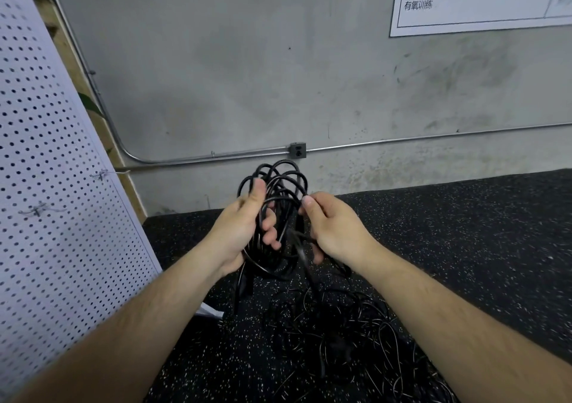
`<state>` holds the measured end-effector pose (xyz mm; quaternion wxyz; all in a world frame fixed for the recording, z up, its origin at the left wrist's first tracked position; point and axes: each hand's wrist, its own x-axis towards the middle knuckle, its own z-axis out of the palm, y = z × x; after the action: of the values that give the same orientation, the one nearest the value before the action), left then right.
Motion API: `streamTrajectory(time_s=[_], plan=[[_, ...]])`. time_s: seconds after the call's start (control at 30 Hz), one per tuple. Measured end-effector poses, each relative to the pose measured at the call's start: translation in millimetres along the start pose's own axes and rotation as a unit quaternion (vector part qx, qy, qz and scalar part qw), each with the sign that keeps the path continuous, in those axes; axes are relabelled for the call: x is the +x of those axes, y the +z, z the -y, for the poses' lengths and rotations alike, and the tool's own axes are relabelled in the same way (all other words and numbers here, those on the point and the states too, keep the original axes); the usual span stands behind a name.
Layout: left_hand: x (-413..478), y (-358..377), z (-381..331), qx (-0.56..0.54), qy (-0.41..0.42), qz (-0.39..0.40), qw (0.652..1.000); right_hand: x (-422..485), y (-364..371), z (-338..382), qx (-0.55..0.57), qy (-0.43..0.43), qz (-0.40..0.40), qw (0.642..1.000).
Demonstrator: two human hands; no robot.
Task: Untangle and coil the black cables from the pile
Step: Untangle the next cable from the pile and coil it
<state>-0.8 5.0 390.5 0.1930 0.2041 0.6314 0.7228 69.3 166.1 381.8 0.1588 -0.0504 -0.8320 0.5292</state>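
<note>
A coil of black cable (283, 175) is held up at chest height in front of the wall. My left hand (244, 226) grips the coil's left side, thumb up along the loops and fingers curled through them. My right hand (332, 226) pinches a strand at the coil's right side between thumb and forefinger, and its lower fingers curl round more cable. Loose ends hang from the coil toward the floor. Below lies a tangled pile of black cables (349, 337) on the speckled black floor mat (464, 248).
A white perforated panel (52, 204) leans at the left. The grey concrete wall (247, 77) carries a metal conduit with a socket box (297, 150) and a white poster (479, 0) at the upper right. A white scrap (210, 309) lies by the panel's foot.
</note>
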Motion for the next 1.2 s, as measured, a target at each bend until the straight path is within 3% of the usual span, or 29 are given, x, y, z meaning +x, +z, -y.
streamTrajectory(time_s=[0.23,0.43,0.6,0.7,0.77,0.93,1.0,1.13,1.2], plan=[[0,-4,-8,-0.058,0.011,-0.039,0.997,4,-19,-12,-0.067,-0.008,0.013,0.998],[2,-3,-10,-0.045,0.039,-0.105,0.993,3,-26,-21,-0.023,0.066,0.033,0.997],[6,-5,-10,-0.035,0.058,-0.146,0.987,4,-33,-26,-0.097,0.106,0.024,0.989],[10,-9,-13,-0.052,0.07,-0.178,0.98,3,-35,-38,-0.198,0.078,-0.012,0.977],[12,-14,-15,-0.084,0.066,-0.195,0.975,4,-35,-44,-0.184,0.067,-0.033,0.98],[15,-22,-11,-0.067,0.066,-0.196,0.976,-2,-32,-47,-0.133,0.029,0.073,0.988],[14,-20,-10,-0.072,0.062,-0.192,0.977,-7,-31,-44,-0.199,-0.026,0.104,0.974],[13,-20,-10,-0.085,0.045,-0.178,0.979,-12,-22,-32,-0.387,-0.144,0.107,0.904],[14,-22,-11,-0.095,0.036,-0.172,0.98,-11,-18,-27,-0.333,-0.13,0.093,0.929]])
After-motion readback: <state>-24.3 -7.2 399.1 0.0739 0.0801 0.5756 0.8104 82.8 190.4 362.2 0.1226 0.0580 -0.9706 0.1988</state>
